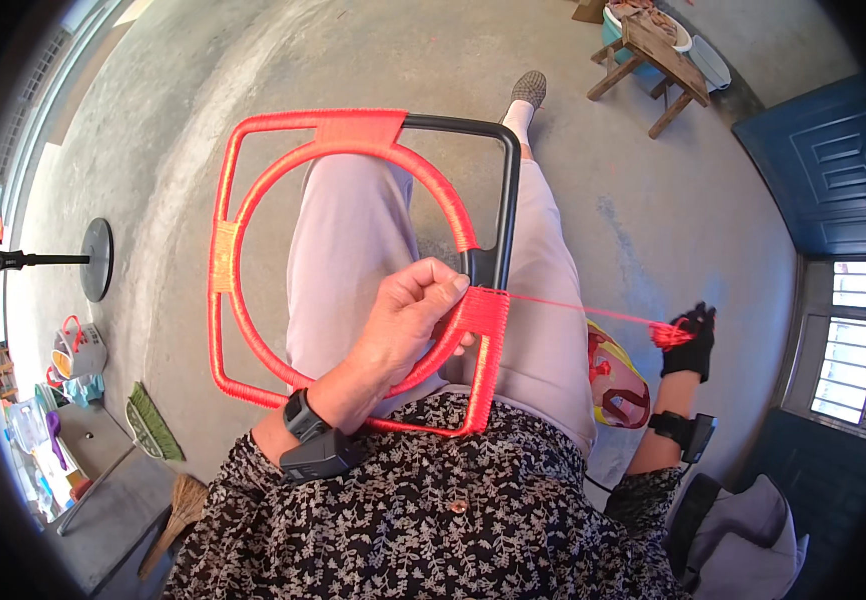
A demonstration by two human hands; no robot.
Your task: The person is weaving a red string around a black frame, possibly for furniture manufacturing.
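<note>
A square frame with a ring inside it [221, 330] lies across my lap, mostly wound in red cord. Bare black tubing [509, 180] shows at its upper right corner and where ring and side meet. My left hand [415, 312] pinches the frame at the edge of the wound patch on the right side, thumb on top. From that patch a taut strand of red cord [583, 305] runs right to my right hand [691, 345]. That hand wears a black glove and is closed round a bundle of red cord [667, 334], held out beside my thigh.
A red and yellow bag [615, 385] sits by my right thigh. Farther off stand a wooden stool [658, 62], a blue door [828, 165] and a round fan-like base [98, 260]. On the left are a green broom [153, 422] and a bucket [81, 352].
</note>
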